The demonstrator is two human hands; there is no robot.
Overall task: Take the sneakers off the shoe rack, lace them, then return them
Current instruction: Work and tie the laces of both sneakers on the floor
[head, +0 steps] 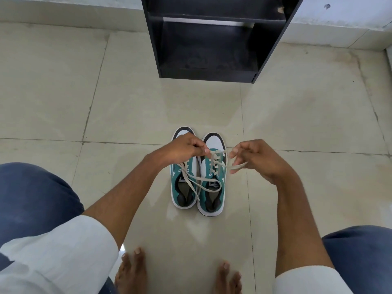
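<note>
Two teal, white and black sneakers stand side by side on the tiled floor, toes pointing away from me. The left sneaker has loose beige lace ends trailing across both shoes. The right sneaker is partly laced with a beige lace. My left hand pinches one end of that lace above the shoe's toe. My right hand holds the other end, which passes between its fingers to the right of the shoe. The black shoe rack stands beyond the sneakers with bare shelves.
My bare feet are on the floor just in front of me, my knees in blue trousers at both sides. A pale wall base runs along the back behind the rack.
</note>
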